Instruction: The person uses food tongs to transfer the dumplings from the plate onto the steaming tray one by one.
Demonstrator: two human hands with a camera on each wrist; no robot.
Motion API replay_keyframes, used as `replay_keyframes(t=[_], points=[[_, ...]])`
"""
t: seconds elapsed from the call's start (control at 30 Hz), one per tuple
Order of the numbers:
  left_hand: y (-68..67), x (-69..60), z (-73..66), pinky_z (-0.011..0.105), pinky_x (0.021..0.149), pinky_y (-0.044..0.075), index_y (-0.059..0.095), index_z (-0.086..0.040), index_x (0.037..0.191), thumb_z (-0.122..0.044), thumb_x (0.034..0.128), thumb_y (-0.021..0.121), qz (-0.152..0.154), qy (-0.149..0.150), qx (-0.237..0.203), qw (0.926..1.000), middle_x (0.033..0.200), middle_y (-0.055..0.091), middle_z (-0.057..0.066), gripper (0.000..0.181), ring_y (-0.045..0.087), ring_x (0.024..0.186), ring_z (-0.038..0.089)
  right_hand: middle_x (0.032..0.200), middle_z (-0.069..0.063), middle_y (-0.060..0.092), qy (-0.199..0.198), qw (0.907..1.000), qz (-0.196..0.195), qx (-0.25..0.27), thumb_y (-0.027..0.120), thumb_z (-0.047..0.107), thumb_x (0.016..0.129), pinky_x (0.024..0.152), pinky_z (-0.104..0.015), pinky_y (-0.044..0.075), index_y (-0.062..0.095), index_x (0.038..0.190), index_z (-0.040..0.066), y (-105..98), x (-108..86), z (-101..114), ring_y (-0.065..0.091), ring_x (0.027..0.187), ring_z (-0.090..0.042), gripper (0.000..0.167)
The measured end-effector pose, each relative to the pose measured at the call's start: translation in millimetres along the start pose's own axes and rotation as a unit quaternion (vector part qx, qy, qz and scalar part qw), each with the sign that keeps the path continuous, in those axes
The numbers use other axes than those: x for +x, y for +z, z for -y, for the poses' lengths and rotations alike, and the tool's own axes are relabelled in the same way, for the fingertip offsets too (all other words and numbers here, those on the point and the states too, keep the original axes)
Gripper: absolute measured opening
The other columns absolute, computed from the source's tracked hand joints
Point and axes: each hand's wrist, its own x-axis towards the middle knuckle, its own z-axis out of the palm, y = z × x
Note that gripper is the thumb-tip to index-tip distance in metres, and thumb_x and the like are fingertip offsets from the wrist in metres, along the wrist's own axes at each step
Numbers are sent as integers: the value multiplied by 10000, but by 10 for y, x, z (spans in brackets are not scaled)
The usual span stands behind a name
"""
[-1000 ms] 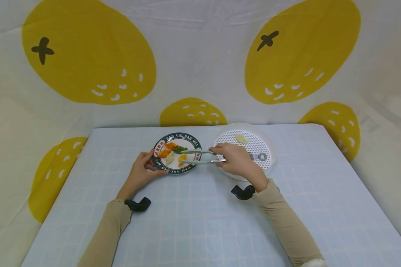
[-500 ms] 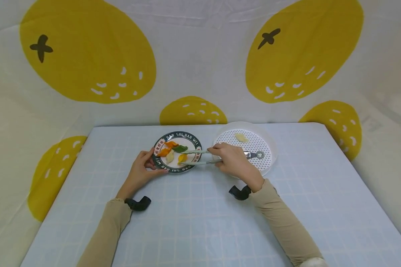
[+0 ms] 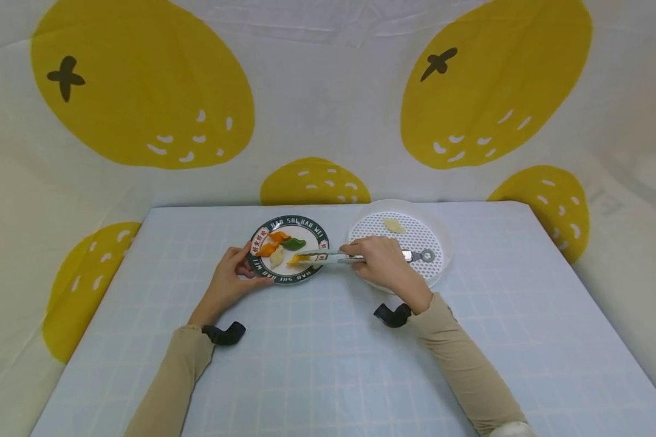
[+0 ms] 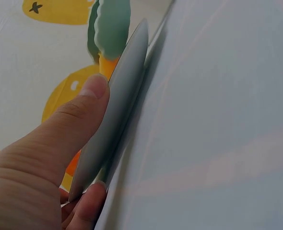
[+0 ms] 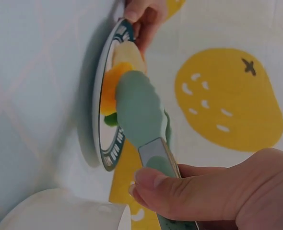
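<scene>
My left hand (image 3: 229,282) grips the left rim of a round plate (image 3: 291,280) with a dark green lettered border; in the left wrist view its thumb (image 4: 94,87) lies on the edge, fingers beneath. My right hand (image 3: 382,261) holds tongs (image 3: 336,257) with pale green scalloped tips. Those tips close round a yellow dumpling-shaped piece (image 3: 296,260) low on the plate; the right wrist view shows this yellow piece (image 5: 112,86) partly behind a tip. Orange pieces (image 3: 268,248), a green piece (image 3: 293,244) and a cream piece (image 3: 276,257) also lie on the plate.
Under the right hand stands a round white tray (image 3: 447,243) with a perforated base, bearing a pale cream piece (image 3: 393,226). The tongs' ring end (image 3: 427,255) extends over it. A pale blue checked cloth (image 3: 317,358) covers the table; a patterned curtain (image 3: 328,91) hangs behind.
The tongs' arms have come together round the yellow piece, after standing apart on either side of it. The left hand and the plate stay almost where they were.
</scene>
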Motion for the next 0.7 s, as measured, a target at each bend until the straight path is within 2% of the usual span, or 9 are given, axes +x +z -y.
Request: replay_keyframes(t=[0.27,0.5,0.7], points=[[0,-3,-30,209,763,445,291,-74,1556,-408,725,884,-7,-11,0,10000,1167,440,108,1074,504,900,210,902,-1,745,180,9996,-81,221,747,46,844,427,-265,305,786,1101,169,-23,-12,-16,448,564,-136,287],[0,-4,-15,213,756,452,303,-68,1552,-397,718,892,-28,10,-19,10000,1144,444,110,1073,513,885,212,895,4,741,227,9995,-42,231,743,57,855,441,-269,324,784,1109,178,-52,-29,-9,461,583,-137,283],[-10,-14,-14,200,751,454,307,-64,1551,-397,715,893,-39,-30,38,10000,1177,445,109,1074,501,909,211,860,9,738,242,9991,-228,245,746,54,851,450,-282,353,783,1107,177,-125,-72,1,475,589,-141,287]])
